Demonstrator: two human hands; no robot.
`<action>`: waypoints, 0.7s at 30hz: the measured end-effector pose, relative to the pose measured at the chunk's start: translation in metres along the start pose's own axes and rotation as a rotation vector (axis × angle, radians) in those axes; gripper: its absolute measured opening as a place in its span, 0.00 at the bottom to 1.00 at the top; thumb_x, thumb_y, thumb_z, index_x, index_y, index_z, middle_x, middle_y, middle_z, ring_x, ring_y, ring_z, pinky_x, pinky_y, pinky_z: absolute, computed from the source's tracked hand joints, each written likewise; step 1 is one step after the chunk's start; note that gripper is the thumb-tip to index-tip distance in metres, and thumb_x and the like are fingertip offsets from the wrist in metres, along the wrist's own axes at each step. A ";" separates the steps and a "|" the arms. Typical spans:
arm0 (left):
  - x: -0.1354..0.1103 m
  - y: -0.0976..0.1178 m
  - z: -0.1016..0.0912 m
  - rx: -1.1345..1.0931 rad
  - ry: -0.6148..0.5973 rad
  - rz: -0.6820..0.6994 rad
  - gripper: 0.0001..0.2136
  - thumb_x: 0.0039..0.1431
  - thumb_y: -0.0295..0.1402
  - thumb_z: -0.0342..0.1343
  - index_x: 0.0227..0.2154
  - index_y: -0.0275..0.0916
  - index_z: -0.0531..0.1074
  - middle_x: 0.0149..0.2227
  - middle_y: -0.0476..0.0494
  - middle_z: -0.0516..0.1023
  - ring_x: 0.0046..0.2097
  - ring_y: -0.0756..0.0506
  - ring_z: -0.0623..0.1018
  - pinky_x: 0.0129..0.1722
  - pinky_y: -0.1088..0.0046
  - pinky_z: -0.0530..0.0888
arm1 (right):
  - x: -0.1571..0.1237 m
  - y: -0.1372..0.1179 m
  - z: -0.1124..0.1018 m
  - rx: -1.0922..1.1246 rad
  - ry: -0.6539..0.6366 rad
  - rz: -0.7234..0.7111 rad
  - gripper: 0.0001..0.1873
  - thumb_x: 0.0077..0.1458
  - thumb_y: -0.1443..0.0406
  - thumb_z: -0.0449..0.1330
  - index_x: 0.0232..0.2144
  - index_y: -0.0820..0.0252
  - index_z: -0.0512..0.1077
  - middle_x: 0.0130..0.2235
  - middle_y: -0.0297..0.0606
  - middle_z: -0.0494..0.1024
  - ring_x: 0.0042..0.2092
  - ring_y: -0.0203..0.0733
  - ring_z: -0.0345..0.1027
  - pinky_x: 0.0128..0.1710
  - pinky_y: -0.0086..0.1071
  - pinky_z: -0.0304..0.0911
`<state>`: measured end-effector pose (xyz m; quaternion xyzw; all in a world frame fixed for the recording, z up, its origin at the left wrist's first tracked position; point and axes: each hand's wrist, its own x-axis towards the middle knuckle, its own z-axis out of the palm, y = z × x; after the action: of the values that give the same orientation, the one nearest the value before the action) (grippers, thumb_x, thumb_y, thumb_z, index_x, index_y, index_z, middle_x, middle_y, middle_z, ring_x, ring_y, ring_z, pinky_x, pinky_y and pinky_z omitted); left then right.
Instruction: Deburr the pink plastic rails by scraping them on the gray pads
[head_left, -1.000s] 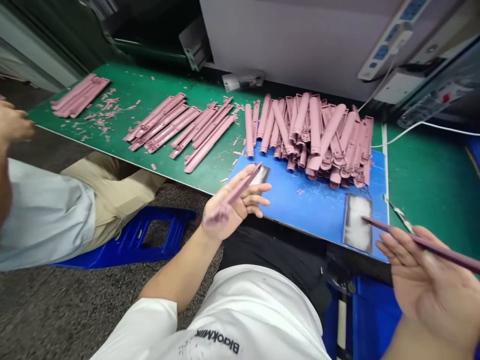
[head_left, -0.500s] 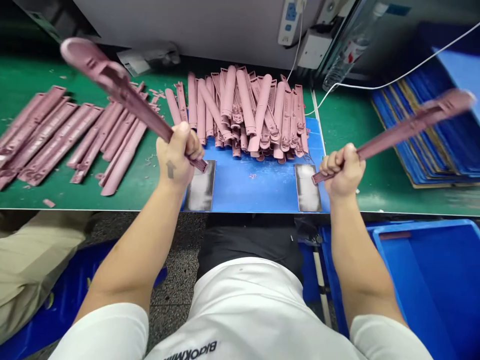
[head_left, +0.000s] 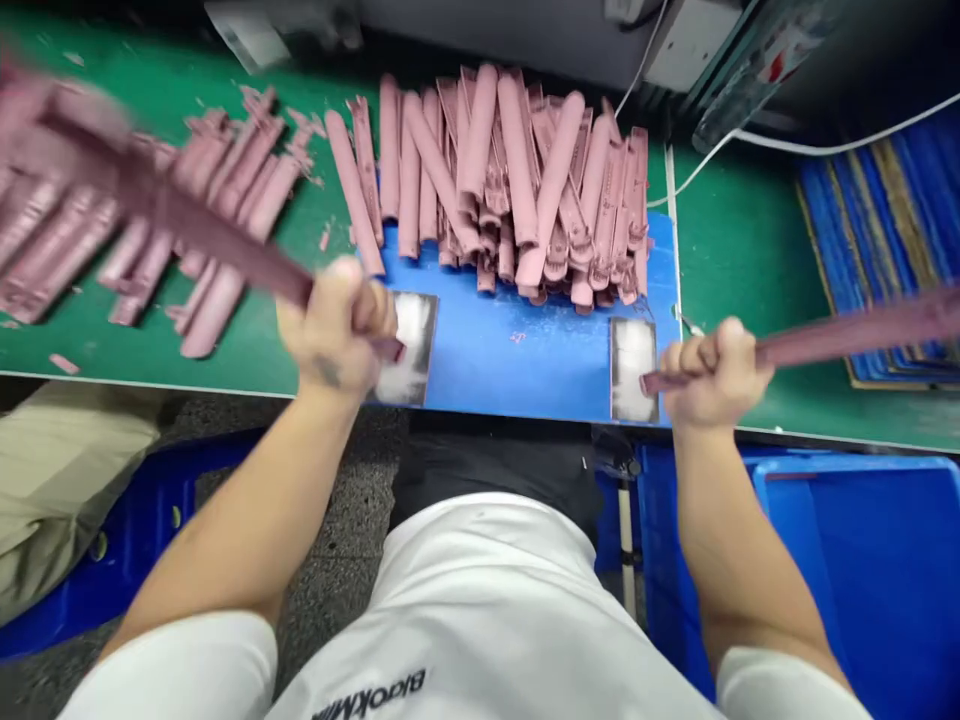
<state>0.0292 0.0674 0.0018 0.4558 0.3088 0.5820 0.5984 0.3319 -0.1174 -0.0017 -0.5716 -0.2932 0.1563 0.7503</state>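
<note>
The left hand (head_left: 337, 330) is shut tight in a fist around a long pink plastic strip (head_left: 172, 210), and the right hand (head_left: 712, 375) is shut the same way around a second long pink plastic strip (head_left: 862, 340). In both hands the fingers wrap all the way round, so the grip is narrow and full. Both strips look smeared, which shows that they are moving fast right now, and the left hand is a bit blurred too. The left strip points up and away to the left, and the right strip lies lower and points out to the right. A short end of each strip pokes out past the fist. The left end is at a smudged grey-and-white patch (head_left: 409, 350), and the right end is at a second smudged grey-and-white patch (head_left: 634, 370), but I cannot tell if they touch. Both patches lie on a flat blue mat (head_left: 517, 390) at the near edge of a green worktop (head_left: 742, 250). A big heap of pink plastic pieces (head_left: 510, 180) lies on the far part of the mat. More pink plastic strips (head_left: 210, 240) lie in rows toward the left end of the worktop, with small pink bits (head_left: 64, 364) near the near edge. A stack of blue boards with tan edges (head_left: 877, 250) sits at the right end. Below the near edge on the right is a blue plastic crate (head_left: 862, 570).
</note>
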 end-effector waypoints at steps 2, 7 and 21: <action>0.004 -0.004 0.008 0.027 0.101 0.036 0.31 0.82 0.35 0.61 0.23 0.42 0.50 0.22 0.53 0.43 0.25 0.51 0.46 0.28 0.68 0.48 | 0.003 0.003 0.003 -0.030 0.065 -0.039 0.42 0.67 0.39 0.71 0.24 0.48 0.47 0.20 0.19 0.40 0.20 0.29 0.34 0.18 0.32 0.39; -0.004 -0.004 0.011 0.052 0.056 0.014 0.32 0.82 0.32 0.60 0.22 0.43 0.47 0.22 0.54 0.40 0.25 0.51 0.42 0.27 0.68 0.46 | -0.010 -0.002 0.004 -0.060 0.004 -0.002 0.43 0.65 0.36 0.73 0.25 0.49 0.49 0.20 0.19 0.41 0.20 0.29 0.35 0.19 0.31 0.41; 0.077 -0.031 0.023 0.154 0.244 -0.258 0.25 0.89 0.31 0.49 0.29 0.44 0.48 0.24 0.55 0.37 0.32 0.46 0.39 0.35 0.62 0.41 | 0.078 0.048 0.014 -0.062 0.100 0.187 0.27 0.83 0.57 0.58 0.28 0.45 0.54 0.19 0.15 0.44 0.18 0.29 0.33 0.21 0.32 0.33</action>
<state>0.0727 0.1416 -0.0046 0.3828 0.4788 0.5260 0.5896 0.3886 -0.0483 -0.0242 -0.6267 -0.2053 0.1878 0.7279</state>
